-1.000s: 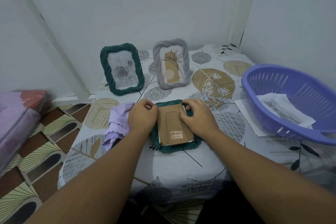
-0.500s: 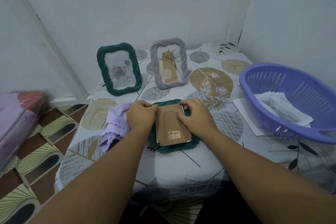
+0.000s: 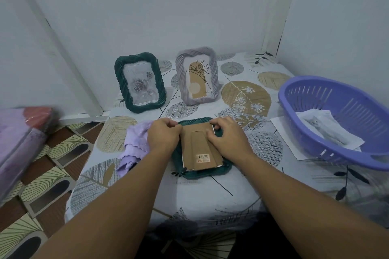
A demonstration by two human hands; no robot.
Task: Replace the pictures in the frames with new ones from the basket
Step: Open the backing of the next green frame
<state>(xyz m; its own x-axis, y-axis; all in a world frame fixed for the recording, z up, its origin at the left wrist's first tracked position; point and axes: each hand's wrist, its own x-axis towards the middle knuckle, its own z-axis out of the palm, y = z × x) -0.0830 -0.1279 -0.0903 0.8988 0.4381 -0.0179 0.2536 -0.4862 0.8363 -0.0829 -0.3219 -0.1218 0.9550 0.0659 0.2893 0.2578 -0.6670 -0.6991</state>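
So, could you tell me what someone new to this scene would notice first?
Most likely both hands, the left hand and right hand, working at the top edge of the cardboard backing of a dark green frame lying face down at the table's middle. Behind it stand a green frame with a rose picture and a lilac frame; a purple basket holding a cat picture sits at the right.
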